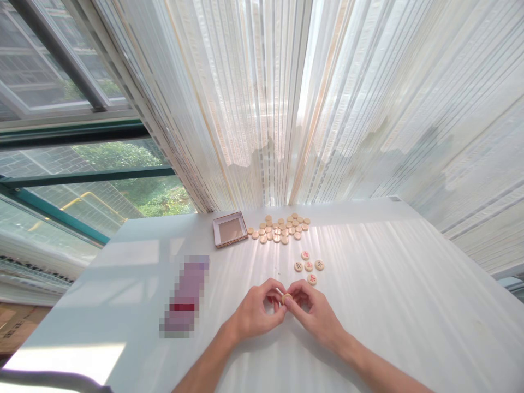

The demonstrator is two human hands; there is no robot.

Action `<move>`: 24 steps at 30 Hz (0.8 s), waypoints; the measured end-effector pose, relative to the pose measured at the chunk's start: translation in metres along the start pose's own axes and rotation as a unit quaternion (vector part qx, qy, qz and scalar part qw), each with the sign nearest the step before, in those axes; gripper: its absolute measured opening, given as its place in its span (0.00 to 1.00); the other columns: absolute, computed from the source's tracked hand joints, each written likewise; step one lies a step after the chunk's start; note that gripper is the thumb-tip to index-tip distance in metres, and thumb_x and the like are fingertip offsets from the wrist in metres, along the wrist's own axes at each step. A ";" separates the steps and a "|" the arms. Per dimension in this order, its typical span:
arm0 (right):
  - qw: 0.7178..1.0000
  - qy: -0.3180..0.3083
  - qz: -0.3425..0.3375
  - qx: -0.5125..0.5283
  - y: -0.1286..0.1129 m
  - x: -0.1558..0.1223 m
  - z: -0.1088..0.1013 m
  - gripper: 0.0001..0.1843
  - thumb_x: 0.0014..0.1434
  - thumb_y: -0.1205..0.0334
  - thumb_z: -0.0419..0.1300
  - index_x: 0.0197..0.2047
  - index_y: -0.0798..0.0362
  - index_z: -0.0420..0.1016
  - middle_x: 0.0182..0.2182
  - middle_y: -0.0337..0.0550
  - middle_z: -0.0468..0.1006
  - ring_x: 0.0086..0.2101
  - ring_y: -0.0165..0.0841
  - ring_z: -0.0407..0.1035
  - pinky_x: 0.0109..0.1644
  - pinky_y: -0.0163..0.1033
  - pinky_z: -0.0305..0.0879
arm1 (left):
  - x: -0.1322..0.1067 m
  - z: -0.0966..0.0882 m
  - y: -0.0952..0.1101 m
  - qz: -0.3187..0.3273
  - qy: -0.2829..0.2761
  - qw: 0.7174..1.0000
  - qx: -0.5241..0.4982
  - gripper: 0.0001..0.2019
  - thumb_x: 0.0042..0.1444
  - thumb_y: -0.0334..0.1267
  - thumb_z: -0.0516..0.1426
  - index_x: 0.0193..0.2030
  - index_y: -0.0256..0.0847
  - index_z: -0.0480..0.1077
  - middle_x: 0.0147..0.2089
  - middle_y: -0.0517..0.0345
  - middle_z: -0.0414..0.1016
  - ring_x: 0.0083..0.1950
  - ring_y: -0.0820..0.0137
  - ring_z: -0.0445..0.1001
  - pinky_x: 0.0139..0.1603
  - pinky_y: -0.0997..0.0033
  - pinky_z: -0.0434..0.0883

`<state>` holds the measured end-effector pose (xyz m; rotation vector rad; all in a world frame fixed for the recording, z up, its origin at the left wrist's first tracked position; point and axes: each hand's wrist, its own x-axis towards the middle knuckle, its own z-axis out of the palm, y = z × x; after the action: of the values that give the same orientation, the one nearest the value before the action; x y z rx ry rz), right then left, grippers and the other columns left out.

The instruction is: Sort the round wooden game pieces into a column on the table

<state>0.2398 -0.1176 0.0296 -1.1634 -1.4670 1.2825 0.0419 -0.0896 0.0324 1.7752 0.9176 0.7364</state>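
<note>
My left hand (258, 312) and my right hand (314, 313) meet above the near part of the table, fingertips closed on one round wooden Chinese chess piece (286, 298). The fingers cover much of that piece, and its marking cannot be read. Just beyond my right hand lie several face-up chess pieces, among them a red-marked one in the middle (308, 266) and a dark-marked one to its left (298, 267). Farther back spreads a loose group of pale chess pieces (277, 238) whose upper faces show no clear marking.
An open shallow box (231, 243) stands left of the loose group, near the table's far edge. On the left of the white table (393, 284) lies a blurred-out purple object (189, 289). A striped curtain (278, 109) hangs behind, beside a window.
</note>
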 end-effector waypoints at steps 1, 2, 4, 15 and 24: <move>1.000 -0.002 0.001 0.004 0.000 0.000 0.000 0.12 0.70 0.50 0.62 0.43 0.50 0.75 0.36 0.43 0.83 0.37 0.39 0.80 0.43 0.42 0.75 | 0.000 0.000 0.000 -0.001 0.000 1.000 0.001 0.11 0.59 0.32 0.61 0.48 0.43 0.68 0.35 0.59 0.82 0.34 0.69 0.78 0.41 0.70 0.76; 1.000 -0.005 0.001 0.007 0.000 0.000 0.000 0.12 0.70 0.50 0.62 0.43 0.50 0.75 0.36 0.43 0.83 0.37 0.39 0.80 0.43 0.42 0.75 | 0.000 0.000 0.001 -0.003 -0.001 1.000 0.003 0.11 0.59 0.32 0.61 0.48 0.43 0.68 0.35 0.59 0.82 0.33 0.69 0.78 0.41 0.70 0.76; 1.000 -0.009 0.003 0.010 0.000 0.000 0.000 0.12 0.71 0.50 0.61 0.42 0.50 0.75 0.36 0.43 0.83 0.37 0.39 0.80 0.43 0.42 0.75 | 0.000 0.000 0.001 -0.004 -0.004 1.000 0.005 0.11 0.59 0.31 0.61 0.48 0.43 0.68 0.34 0.60 0.81 0.33 0.69 0.78 0.41 0.70 0.76; 1.000 -0.004 -0.004 0.006 -0.002 -0.001 -0.001 0.14 0.73 0.49 0.56 0.42 0.50 0.74 0.35 0.44 0.82 0.36 0.38 0.78 0.43 0.43 0.75 | 0.001 -0.001 0.006 0.000 -0.004 1.000 -0.011 0.11 0.60 0.30 0.61 0.49 0.42 0.67 0.36 0.58 0.83 0.34 0.69 0.78 0.42 0.69 0.76; 1.000 -0.006 -0.021 -0.015 -0.004 -0.001 -0.002 0.13 0.71 0.50 0.58 0.48 0.50 0.74 0.40 0.46 0.82 0.38 0.39 0.78 0.44 0.44 0.76 | 0.001 -0.002 0.004 0.000 0.002 1.000 -0.021 0.10 0.64 0.33 0.60 0.50 0.42 0.67 0.39 0.55 0.83 0.39 0.66 0.81 0.44 0.68 0.75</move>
<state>0.2412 -0.1187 0.0334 -1.1409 -1.5158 1.2453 0.0423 -0.0886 0.0373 1.7369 0.8986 0.7530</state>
